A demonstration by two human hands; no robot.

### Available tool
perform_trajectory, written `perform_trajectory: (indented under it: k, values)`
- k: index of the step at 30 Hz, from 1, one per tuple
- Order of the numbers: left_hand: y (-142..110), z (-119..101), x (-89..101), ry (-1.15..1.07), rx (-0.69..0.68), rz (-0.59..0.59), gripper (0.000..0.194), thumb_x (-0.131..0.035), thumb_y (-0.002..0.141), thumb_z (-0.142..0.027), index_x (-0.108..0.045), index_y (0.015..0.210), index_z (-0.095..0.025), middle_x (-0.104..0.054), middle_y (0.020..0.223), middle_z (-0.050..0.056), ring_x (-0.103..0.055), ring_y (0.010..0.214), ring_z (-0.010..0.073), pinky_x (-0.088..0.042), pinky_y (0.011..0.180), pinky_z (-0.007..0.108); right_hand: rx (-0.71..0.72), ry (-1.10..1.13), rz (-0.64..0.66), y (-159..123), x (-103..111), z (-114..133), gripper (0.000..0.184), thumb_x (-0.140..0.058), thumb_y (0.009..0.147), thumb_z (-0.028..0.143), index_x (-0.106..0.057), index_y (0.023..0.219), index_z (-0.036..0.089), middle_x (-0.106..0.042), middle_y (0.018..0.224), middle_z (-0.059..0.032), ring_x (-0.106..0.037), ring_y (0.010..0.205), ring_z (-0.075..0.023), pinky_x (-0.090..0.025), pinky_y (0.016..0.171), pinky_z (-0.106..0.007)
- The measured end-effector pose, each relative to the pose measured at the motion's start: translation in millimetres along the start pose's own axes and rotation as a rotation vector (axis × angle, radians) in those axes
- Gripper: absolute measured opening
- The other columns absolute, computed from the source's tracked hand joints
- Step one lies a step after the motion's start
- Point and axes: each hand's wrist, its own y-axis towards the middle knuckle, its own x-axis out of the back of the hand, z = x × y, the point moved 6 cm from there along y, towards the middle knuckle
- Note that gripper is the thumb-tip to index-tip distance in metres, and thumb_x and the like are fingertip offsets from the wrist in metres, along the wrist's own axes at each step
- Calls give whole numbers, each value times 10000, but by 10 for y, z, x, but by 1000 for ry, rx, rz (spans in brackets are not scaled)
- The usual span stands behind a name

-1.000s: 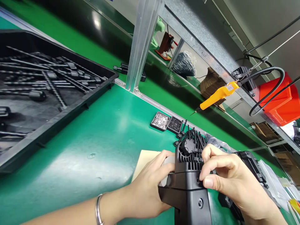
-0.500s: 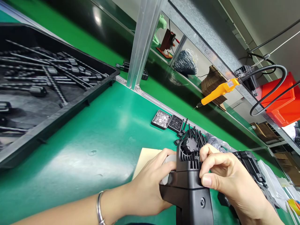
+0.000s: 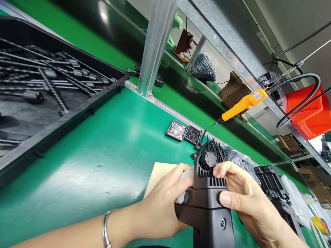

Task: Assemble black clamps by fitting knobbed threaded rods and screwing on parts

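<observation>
A black plastic housing (image 3: pixel 212 201) stands in front of me, with vent slots and a round dark knob-like part (image 3: pixel 208 158) at its far end. My left hand (image 3: pixel 169 198) is wrapped round its left side, over a rounded grey part (image 3: pixel 184 181). My right hand (image 3: pixel 247 196) grips the right side near the slots: the thumb presses on the side wall and the index finger curls over the vented top. Whether a small piece lies under those fingertips is hidden. A screw (image 3: pixel 222 223) sits in the housing's near face.
At left is a black tray (image 3: pixel 99 98) of striped black rods. A box of clear bits (image 3: pixel 176 130), a box of small black pieces (image 3: pixel 192 135) and black rods (image 3: pixel 216 150) lie beyond the housing. An orange electric screwdriver (image 3: pixel 243 106) hangs by the metal post (image 3: pixel 156 44).
My right fingers have shifted from the housing's right edge up onto its vented top, with the thumb staying against the side. My left hand keeps its hold. The view has moved slightly.
</observation>
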Motion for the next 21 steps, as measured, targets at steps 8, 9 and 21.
perform_trajectory:
  k: [8, 9, 21]
  values:
    - [-13, -13, 14, -11, 31, -6, 397, -626, 723, -36, -546, 1065, -222, -530, 1059, 71, -537, 970, 246, -514, 769, 371, 447, -192, -638, 412, 891, 794, 758, -975, 456, 479, -655, 1090, 215, -630, 1165, -92, -579, 1133, -270, -501, 945, -383]
    - [-8, -20, 19, -22, 27, -9, 395, -620, 719, -26, -541, 1053, -223, -526, 1057, 68, -535, 969, 243, -513, 765, 365, 550, -203, -759, 546, 1037, 966, 749, -983, 419, 436, -641, 1051, 223, -625, 1179, -79, -571, 1155, -269, -493, 958, -391]
    - [-17, 19, -4, -40, -9, -17, 334, -631, 760, -83, -519, 1042, -224, -526, 1090, 82, -550, 990, 251, -530, 778, 364, 633, 28, -230, 1408, 969, 1043, 376, -776, 519, 275, -545, 813, 240, -526, 761, 60, -545, 694, -108, -490, 654, -230]
